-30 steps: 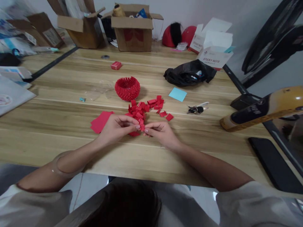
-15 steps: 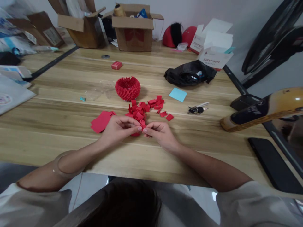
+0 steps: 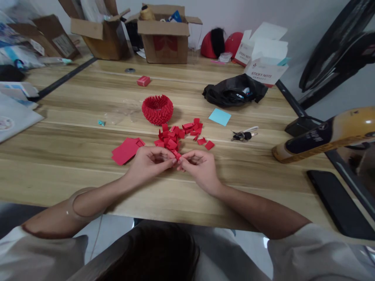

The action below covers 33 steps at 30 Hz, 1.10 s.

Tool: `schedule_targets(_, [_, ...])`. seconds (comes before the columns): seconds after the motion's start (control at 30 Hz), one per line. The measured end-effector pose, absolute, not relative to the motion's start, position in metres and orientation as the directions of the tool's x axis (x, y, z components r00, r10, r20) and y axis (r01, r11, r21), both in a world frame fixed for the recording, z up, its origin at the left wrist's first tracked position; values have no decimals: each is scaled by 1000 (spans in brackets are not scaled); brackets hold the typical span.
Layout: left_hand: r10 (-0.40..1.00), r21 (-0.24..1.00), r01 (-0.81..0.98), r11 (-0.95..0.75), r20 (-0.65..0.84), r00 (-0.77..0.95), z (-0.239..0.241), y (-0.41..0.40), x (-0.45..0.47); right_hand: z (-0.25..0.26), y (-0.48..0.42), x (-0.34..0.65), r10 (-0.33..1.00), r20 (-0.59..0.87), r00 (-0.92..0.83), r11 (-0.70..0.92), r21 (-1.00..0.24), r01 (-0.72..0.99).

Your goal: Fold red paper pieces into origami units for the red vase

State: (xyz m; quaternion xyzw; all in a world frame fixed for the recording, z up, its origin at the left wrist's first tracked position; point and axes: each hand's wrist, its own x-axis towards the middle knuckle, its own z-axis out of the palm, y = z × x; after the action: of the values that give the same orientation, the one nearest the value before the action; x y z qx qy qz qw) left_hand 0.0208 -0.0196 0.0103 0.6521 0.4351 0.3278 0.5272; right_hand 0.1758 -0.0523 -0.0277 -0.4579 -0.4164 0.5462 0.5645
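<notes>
A small piece of red paper (image 3: 177, 155) is pinched between my two hands, close above the table's near side. My left hand (image 3: 150, 162) grips it from the left with thumb and fingers closed. From the right, my right hand (image 3: 199, 168) pinches the same piece. Just beyond my fingertips lies a heap of folded red paper pieces (image 3: 170, 138), with several more scattered to its right. A stack of flat red paper sheets (image 3: 125, 151) rests beside my left hand. Behind the heap stands a red bowl (image 3: 158, 110) built of many folded paper pieces.
A light blue paper square (image 3: 219, 117), a bunch of keys (image 3: 243, 135) and a black plastic bag (image 3: 236, 91) lie to the right. A yellow bottle (image 3: 319, 134) and a black phone (image 3: 341, 205) are farther right. Cardboard boxes (image 3: 165, 43) line the back.
My left hand has shifted slightly down and right. The red paper piece has tilted between my fingertips; both hands still pinch it.
</notes>
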Motion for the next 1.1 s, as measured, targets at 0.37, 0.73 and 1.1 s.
schedule_targets(0.37, [933,983,172,-66,0,360,10,-24,22,-26,-61,176,891,430,146,373,-876,305])
schedule_targets(0.73, [912,989,127,-71,13,411,8,-15,15,-32,-54,194,607,725,-326,751,-387,535])
schedule_targets(1.1, [921,995,89,-44,6,389,10,-16,17,-25,-47,191,988,39,-152,25,-995,-93])
